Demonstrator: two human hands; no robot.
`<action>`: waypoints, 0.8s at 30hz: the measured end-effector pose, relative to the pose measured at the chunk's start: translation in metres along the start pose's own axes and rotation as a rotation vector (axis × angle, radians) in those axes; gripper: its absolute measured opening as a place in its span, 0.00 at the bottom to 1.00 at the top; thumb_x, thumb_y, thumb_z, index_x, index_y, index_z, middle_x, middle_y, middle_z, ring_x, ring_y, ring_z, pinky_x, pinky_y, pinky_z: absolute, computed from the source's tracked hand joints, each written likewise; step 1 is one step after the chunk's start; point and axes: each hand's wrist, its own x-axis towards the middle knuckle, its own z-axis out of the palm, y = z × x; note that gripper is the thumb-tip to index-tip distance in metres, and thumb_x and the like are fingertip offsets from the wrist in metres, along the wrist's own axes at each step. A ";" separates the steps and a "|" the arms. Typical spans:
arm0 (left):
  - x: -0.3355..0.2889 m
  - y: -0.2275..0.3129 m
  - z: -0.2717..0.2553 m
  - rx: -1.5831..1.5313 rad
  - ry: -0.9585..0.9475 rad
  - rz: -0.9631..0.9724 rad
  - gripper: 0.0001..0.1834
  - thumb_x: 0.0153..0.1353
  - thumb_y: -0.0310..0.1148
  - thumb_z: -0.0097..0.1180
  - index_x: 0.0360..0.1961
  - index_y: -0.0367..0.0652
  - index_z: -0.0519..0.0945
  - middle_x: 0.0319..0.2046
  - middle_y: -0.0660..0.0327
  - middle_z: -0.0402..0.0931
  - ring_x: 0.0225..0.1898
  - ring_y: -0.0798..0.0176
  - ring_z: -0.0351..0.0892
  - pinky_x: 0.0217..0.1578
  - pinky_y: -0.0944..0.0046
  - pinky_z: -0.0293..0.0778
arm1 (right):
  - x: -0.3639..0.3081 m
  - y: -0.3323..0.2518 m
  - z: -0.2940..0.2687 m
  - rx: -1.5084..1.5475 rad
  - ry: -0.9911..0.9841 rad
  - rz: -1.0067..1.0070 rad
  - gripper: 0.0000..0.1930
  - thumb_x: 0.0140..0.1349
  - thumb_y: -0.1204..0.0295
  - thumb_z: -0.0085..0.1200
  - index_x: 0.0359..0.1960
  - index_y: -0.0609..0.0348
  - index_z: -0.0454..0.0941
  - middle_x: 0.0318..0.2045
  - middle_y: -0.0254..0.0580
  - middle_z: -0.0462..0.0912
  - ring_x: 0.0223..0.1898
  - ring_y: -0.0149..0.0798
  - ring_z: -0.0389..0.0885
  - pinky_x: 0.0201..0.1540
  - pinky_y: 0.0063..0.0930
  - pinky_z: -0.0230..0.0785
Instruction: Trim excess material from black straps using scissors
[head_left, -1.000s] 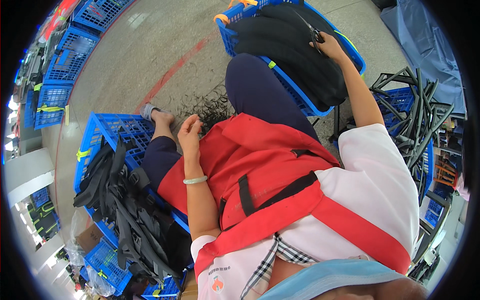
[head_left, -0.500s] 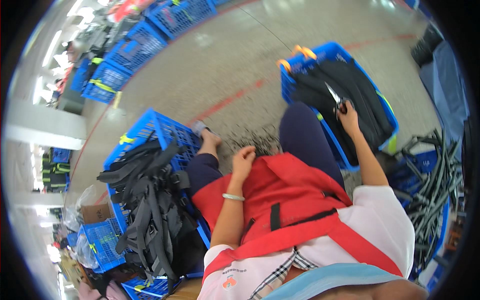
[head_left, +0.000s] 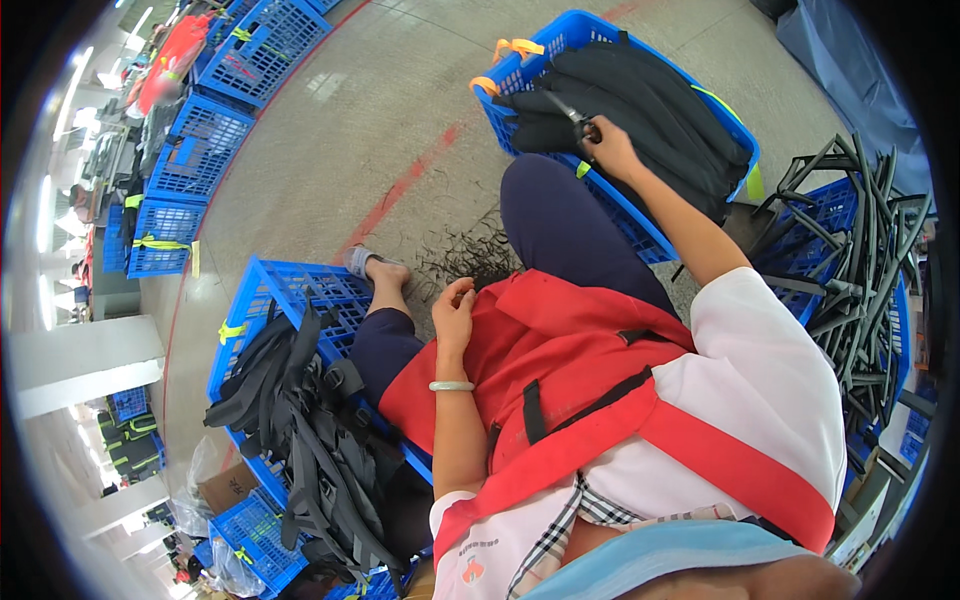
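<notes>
My right hand is closed on a pair of scissors with dark handles and a metal blade that points up and left. Both are over the near left part of a blue basket full of long black fabric pieces. In front of the red apron on my lap, my left hand is raised with its fingers curled in. Whether anything small is between those fingers cannot be made out. A pale bangle circles the left wrist.
To my left, a blue crate holds heaped dark grey straps. Black scraps litter the floor between my legs. Dark strips pile over a blue basket at the right. More blue crates line the far left.
The whole view has shifted and turned. My right hand with the scissors is now nearer the basket's left side. My left hand stays raised above the apron, fingers still curled.
</notes>
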 end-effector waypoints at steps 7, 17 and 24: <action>0.030 0.019 0.007 -0.206 -0.028 -0.192 0.10 0.62 0.25 0.52 0.44 0.37 0.79 0.36 0.63 0.79 0.34 0.72 0.78 0.35 0.74 0.72 | 0.078 0.060 -0.034 -0.197 0.161 0.127 0.13 0.51 0.68 0.61 0.35 0.62 0.73 0.31 0.48 0.81 0.36 0.50 0.81 0.39 0.38 0.71; 0.205 0.167 0.099 0.147 -0.271 0.324 0.10 0.56 0.28 0.59 0.39 0.39 0.80 0.29 0.61 0.78 0.28 0.68 0.76 0.31 0.68 0.72 | 0.054 0.053 -0.036 -0.152 0.147 0.271 0.14 0.53 0.70 0.60 0.38 0.64 0.74 0.31 0.49 0.81 0.35 0.44 0.82 0.39 0.32 0.72; 0.307 0.169 0.236 0.344 -0.406 0.648 0.09 0.51 0.29 0.62 0.34 0.39 0.82 0.33 0.52 0.78 0.37 0.51 0.79 0.40 0.57 0.74 | 0.006 0.063 -0.037 -0.073 0.091 0.328 0.15 0.52 0.73 0.62 0.41 0.63 0.75 0.29 0.43 0.81 0.32 0.36 0.81 0.39 0.28 0.71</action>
